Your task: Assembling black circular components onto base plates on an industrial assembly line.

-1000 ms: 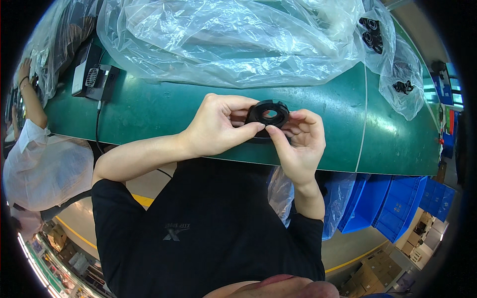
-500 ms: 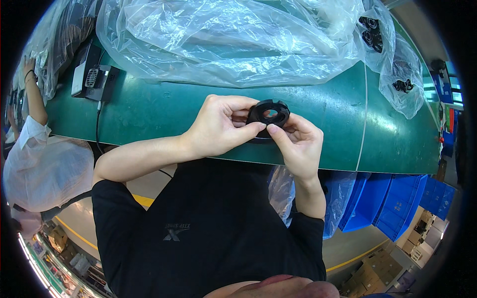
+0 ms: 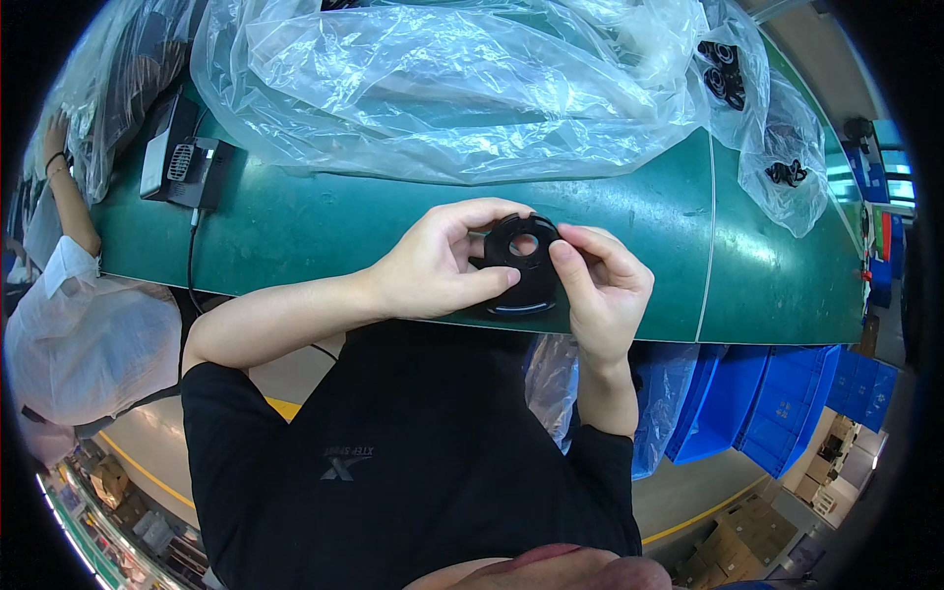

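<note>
A round black plastic-looking part with a hole through its middle is held up over the near edge of the table. My left hand grips it from the left, thumb on its face and fingers partly hidden behind it. At its right rim my right hand has thumb and forefinger pinched together, touching the edge. Just below the ring shows a wider black piece with a shiny curved lower edge; whether the two are joined I cannot tell.
Large clear plastic bags cover the back of the green table. Smaller bags with black parts lie at right. A black-and-grey device with a cable stands left. Blue bins are below right. Another person's arm reaches in at far left.
The black part has tilted so its face and hole show differently, and it sits slightly lower. My right thumb has moved from its near edge to the right rim.
</note>
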A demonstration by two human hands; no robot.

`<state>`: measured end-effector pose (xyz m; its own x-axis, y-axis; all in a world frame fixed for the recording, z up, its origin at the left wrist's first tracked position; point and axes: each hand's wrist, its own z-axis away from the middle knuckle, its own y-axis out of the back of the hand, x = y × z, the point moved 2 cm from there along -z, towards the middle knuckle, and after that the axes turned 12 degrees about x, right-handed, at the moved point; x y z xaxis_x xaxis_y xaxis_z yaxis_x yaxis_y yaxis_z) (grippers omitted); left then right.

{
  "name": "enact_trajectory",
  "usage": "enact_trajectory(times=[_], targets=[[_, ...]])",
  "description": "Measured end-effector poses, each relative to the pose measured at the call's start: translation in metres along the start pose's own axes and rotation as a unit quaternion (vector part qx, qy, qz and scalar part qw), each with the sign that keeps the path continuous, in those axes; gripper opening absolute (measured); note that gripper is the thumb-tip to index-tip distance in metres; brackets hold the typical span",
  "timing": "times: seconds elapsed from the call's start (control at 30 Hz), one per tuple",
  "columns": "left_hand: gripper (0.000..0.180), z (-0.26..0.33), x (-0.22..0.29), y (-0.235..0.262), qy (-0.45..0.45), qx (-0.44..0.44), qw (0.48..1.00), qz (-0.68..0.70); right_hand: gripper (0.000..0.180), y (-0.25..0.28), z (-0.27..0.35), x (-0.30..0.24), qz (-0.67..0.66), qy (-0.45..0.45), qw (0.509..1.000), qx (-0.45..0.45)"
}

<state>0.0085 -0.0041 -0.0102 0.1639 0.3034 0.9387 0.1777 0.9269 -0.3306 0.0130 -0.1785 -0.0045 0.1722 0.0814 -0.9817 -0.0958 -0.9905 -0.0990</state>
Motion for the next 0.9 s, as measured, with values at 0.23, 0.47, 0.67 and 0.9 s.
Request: enact_trajectory(times=[0.23,0.47,0.67,0.9], targets=[[0.025,-0.002,0.010,0.001,0.007,0.011,0.999,-0.039,0.009,-0.005,0.002,-0.009,0.044,0.036,0.998,-0.014],[0.024,-0.002,0.004,0.004,0.010,0.025,0.999,-0.047,0.009,-0.011,0.005,-0.008,0.151,0.166,0.974,-0.019],[0.017,0.000,0.007,0.005,-0.046,0.052,0.992,-0.107,0.009,-0.015,0.011,-0.003,0.131,0.154,0.979,-0.010],[0.014,0.003,0.013,0.007,-0.082,0.094,0.981,-0.151,0.013,-0.018,0.010,0.006,-0.017,-0.011,0.997,-0.068]])
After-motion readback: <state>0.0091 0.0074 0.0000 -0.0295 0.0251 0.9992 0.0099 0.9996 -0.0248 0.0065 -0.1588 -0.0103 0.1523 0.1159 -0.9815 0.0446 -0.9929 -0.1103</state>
